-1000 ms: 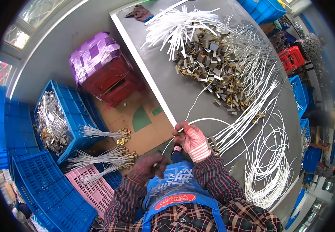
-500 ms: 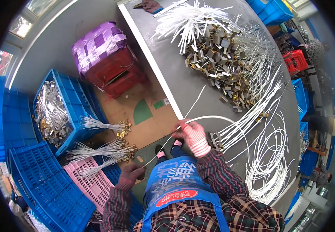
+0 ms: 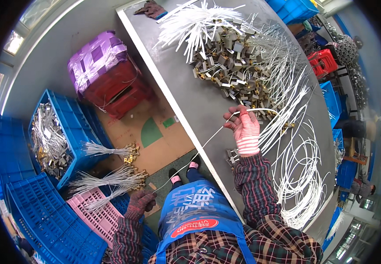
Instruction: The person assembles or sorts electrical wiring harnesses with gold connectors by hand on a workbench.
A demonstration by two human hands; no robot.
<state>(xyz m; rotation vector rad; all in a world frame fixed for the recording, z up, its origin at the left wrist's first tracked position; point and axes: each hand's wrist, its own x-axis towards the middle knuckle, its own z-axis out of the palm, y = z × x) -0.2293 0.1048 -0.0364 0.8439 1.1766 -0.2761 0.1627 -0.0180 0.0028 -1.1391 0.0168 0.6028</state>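
Observation:
My left hand (image 3: 140, 204), in a dark red glove, is closed on the lower end of a thin white wire (image 3: 186, 164) beside my apron. The wire runs slantwise up across the table edge to my right hand (image 3: 246, 131). In a red-and-white striped glove, that hand pinches the wire between thumb and fingers above the grey table (image 3: 190, 105). A thicker white tube (image 3: 264, 109) leads off rightward from its fingertips. Just beyond the right hand lies a heap of small metal blocks (image 3: 230, 61) with brass-coloured ends and white wires.
Looped white tubing (image 3: 302, 193) lies at the table's right. Bundles of wires with brass ends (image 3: 111, 178) rest on a pink crate (image 3: 94, 207) at lower left. Blue crates (image 3: 51, 220) stand around it. A purple-topped red stool (image 3: 111, 88) is farther off; a dark glove (image 3: 150, 9) lies at the far edge.
My right hand has moved up and to the right along the wire, away from my left hand, and now hangs over the table. My left hand stays low, still gripping the wire's end.

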